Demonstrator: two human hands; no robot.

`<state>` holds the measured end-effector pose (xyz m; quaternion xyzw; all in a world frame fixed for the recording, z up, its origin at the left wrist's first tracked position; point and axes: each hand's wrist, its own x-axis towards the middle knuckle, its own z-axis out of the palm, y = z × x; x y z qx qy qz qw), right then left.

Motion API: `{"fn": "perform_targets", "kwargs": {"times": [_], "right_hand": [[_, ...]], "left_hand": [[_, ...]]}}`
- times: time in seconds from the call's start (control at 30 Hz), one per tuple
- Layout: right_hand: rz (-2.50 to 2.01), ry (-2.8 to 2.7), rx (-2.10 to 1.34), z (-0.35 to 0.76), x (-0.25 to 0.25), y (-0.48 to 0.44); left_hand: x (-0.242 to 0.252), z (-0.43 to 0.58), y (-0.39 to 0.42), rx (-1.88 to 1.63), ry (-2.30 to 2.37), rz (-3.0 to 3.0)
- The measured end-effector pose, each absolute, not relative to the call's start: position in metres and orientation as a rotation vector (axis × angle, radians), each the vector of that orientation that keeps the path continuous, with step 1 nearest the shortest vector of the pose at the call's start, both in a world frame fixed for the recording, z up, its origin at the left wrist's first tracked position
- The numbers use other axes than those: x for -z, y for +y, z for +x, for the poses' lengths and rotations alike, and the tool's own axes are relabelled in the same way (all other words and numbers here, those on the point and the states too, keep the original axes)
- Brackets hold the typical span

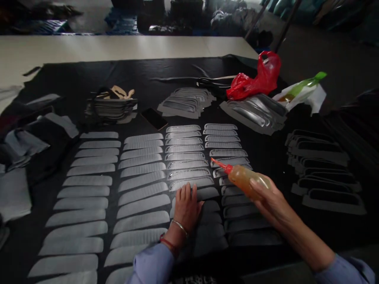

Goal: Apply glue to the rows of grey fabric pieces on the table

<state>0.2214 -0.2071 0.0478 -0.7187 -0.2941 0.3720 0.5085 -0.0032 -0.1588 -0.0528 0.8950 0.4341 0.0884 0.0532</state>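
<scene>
My right hand (271, 201) grips a squeeze bottle (244, 179) of amber liquid, its red nozzle pointing left over the rows of grey strips (189, 173). My left hand (186, 207) lies flat with fingers together on a strip in the third column, pressing it onto the black cloth (266, 157). Several columns of long curved grey strips lie side by side across the cloth in front of me.
A phone (154, 118) lies behind the strips. Stacks of grey pieces (186, 102) and a bundle (111, 106) sit farther back. A red plastic bag (260, 79) and a green-tipped pouch (302, 88) lie at back right. Dark frame-shaped pieces (322, 169) are stacked at right; folded fabric (26, 146) at left.
</scene>
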Motion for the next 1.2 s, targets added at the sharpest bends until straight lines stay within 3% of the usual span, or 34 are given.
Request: {"fn": "perform_targets", "kwargs": {"times": [0.1, 0.3, 0.63, 1.2], "right_hand": [[-1.774, -0.603, -0.995, 0.217, -0.057, -0.21], [-1.978, -1.095, -0.888, 0.197, -0.049, -0.21], [-1.873, -1.585, -0.743, 0.165, -0.025, -0.201], [-1.742, -1.911, -0.678, 0.149, -0.018, -0.186]], "left_hand": [[0.052, -0.006, -0.176, -0.359, 1.275, 2.699], [0.058, -0.011, -0.209, -0.353, 1.332, 2.586], [0.062, -0.021, -0.198, -0.312, 1.258, 2.507], [0.061, -0.028, -0.219, -0.202, 1.285, 2.472]]}}
